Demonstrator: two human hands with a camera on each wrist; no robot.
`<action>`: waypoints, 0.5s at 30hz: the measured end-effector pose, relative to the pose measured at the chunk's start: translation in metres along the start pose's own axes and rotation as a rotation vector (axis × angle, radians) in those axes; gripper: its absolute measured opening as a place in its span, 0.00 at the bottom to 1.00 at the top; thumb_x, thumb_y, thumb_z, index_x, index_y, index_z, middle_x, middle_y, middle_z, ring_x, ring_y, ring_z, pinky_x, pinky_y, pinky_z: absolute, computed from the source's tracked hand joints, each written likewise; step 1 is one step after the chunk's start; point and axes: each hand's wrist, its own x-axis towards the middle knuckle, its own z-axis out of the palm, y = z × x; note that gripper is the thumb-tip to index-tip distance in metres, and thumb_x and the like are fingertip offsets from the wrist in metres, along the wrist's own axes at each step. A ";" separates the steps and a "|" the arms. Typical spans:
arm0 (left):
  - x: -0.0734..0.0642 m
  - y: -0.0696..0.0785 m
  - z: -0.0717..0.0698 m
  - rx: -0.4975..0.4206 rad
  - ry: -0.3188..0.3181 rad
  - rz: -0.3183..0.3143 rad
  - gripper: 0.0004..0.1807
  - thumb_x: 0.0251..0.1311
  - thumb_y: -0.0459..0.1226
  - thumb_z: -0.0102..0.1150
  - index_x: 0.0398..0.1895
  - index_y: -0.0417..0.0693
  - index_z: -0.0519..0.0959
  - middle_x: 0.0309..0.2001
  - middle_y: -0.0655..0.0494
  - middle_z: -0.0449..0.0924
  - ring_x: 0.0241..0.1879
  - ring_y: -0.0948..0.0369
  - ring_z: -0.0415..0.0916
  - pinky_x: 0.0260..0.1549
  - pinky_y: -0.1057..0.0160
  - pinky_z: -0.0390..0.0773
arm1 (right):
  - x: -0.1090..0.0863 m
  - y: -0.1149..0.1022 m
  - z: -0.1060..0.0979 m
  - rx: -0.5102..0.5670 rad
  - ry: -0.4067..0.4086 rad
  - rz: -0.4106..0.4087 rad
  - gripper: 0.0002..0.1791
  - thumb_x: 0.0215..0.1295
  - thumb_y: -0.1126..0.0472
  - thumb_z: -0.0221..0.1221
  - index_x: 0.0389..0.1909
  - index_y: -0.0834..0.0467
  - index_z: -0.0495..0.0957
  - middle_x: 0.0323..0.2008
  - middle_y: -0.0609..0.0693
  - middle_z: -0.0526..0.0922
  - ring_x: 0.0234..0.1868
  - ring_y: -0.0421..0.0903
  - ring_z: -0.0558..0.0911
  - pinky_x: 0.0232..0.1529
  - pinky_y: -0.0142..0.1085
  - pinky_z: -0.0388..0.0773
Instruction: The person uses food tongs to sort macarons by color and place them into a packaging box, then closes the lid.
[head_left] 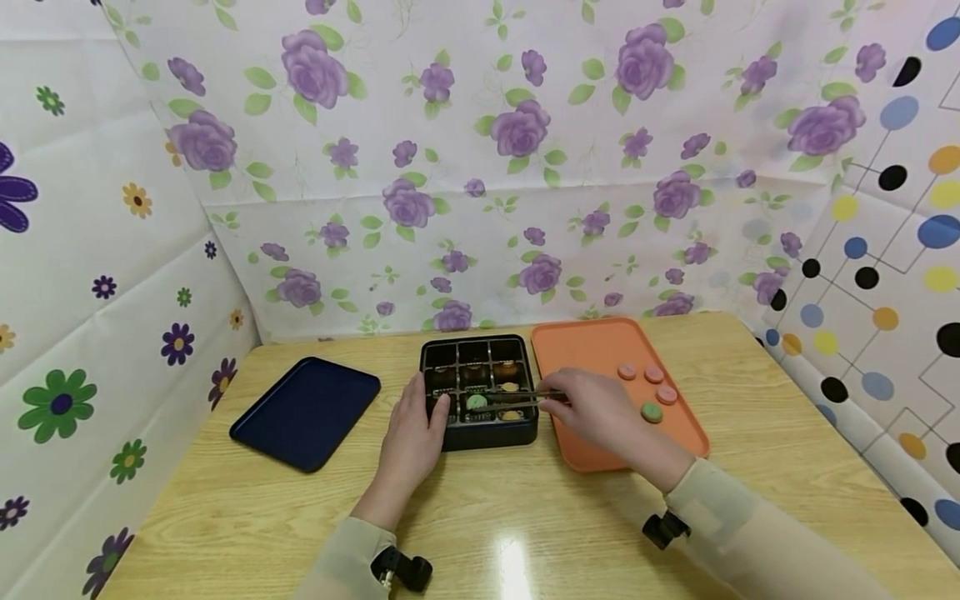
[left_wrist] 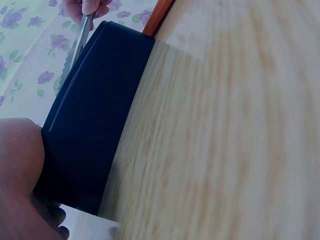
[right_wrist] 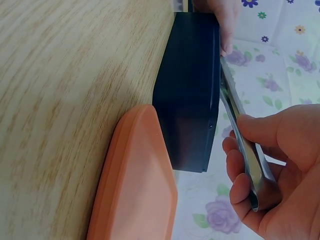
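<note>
The box (head_left: 487, 435) is smooth black stuff, rounded at the corners, split into small squarish compartments, and it sits toward the far edge of the table (head_left: 472, 517), roughly mid-way across. The right hand (head_left: 596, 408) has a narrow grip around some shiny metal tongs (right_wrist: 237, 115), folded at the back, tips down over the box beside a round green cookie (head_left: 477, 402) in the middle column. Can't tell if the tips actually pinch it. The left hand (head_left: 412, 437) has a wider grip: fingers fairly straight along the box's left wall, thumb over the rim. Yellowish rounds show in the right column.

Roomwise, there's a decent stretch of wood grain from the box to the table's near edge, plus a gap on the left before the flat navy tray (head_left: 307, 414) by the left edge. On the right it's tight: the matte orange tray (head_left: 577, 342) is just beside the box, with three pink cookies (head_left: 653, 374) and another green one (head_left: 652, 412) toward its right edge. The right forearm crosses that tray's near half. Flowery cloth (head_left: 480, 208) walls off the far edge.
</note>
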 end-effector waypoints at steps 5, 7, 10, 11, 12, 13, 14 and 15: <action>-0.001 -0.001 0.001 -0.005 -0.004 -0.004 0.43 0.90 0.56 0.43 0.91 0.39 0.46 0.89 0.37 0.46 0.87 0.38 0.43 0.83 0.34 0.49 | 0.000 0.000 0.003 -0.010 -0.005 0.005 0.13 0.75 0.55 0.73 0.55 0.53 0.91 0.45 0.47 0.89 0.38 0.41 0.87 0.36 0.39 0.85; -0.001 0.000 0.001 -0.004 -0.003 -0.004 0.43 0.90 0.56 0.42 0.91 0.39 0.46 0.89 0.37 0.46 0.87 0.38 0.43 0.82 0.33 0.49 | 0.000 0.000 0.003 -0.010 -0.005 0.005 0.13 0.76 0.55 0.73 0.55 0.53 0.91 0.44 0.47 0.89 0.38 0.41 0.87 0.36 0.40 0.85; 0.000 0.000 0.000 -0.003 -0.001 -0.003 0.43 0.90 0.55 0.43 0.91 0.39 0.46 0.89 0.36 0.46 0.87 0.38 0.44 0.82 0.33 0.49 | 0.000 0.000 0.003 -0.008 -0.005 0.006 0.13 0.76 0.54 0.73 0.56 0.54 0.91 0.45 0.47 0.89 0.39 0.42 0.87 0.36 0.40 0.85; 0.000 0.000 0.000 -0.002 -0.001 -0.002 0.43 0.90 0.55 0.43 0.91 0.39 0.46 0.89 0.36 0.46 0.87 0.38 0.44 0.82 0.33 0.49 | 0.000 -0.001 0.003 -0.008 -0.005 0.007 0.14 0.76 0.54 0.73 0.56 0.54 0.91 0.46 0.48 0.90 0.39 0.42 0.88 0.36 0.41 0.85; 0.000 0.000 0.000 0.000 -0.001 -0.001 0.43 0.90 0.55 0.43 0.91 0.39 0.46 0.89 0.36 0.46 0.87 0.37 0.44 0.82 0.33 0.49 | 0.000 -0.001 0.002 -0.008 -0.007 0.008 0.14 0.76 0.54 0.73 0.57 0.54 0.91 0.46 0.48 0.90 0.39 0.43 0.88 0.37 0.41 0.86; 0.000 0.000 -0.001 0.000 0.001 0.002 0.43 0.90 0.55 0.44 0.91 0.39 0.46 0.88 0.35 0.46 0.87 0.37 0.44 0.82 0.32 0.49 | 0.000 -0.001 0.002 -0.008 -0.009 0.009 0.14 0.76 0.54 0.73 0.57 0.54 0.91 0.47 0.49 0.90 0.40 0.43 0.88 0.37 0.41 0.86; 0.000 0.000 -0.001 0.001 0.002 0.002 0.42 0.90 0.54 0.44 0.91 0.39 0.46 0.88 0.35 0.46 0.87 0.37 0.44 0.82 0.32 0.49 | 0.000 -0.001 0.002 -0.007 -0.011 0.011 0.14 0.76 0.54 0.73 0.57 0.54 0.91 0.47 0.49 0.90 0.40 0.43 0.88 0.37 0.41 0.86; 0.000 0.000 -0.001 0.002 0.002 0.002 0.42 0.90 0.54 0.44 0.91 0.39 0.45 0.88 0.35 0.46 0.87 0.37 0.44 0.82 0.32 0.49 | 0.000 -0.001 0.002 -0.005 -0.012 0.014 0.15 0.76 0.54 0.72 0.58 0.54 0.90 0.48 0.49 0.90 0.40 0.43 0.88 0.37 0.41 0.86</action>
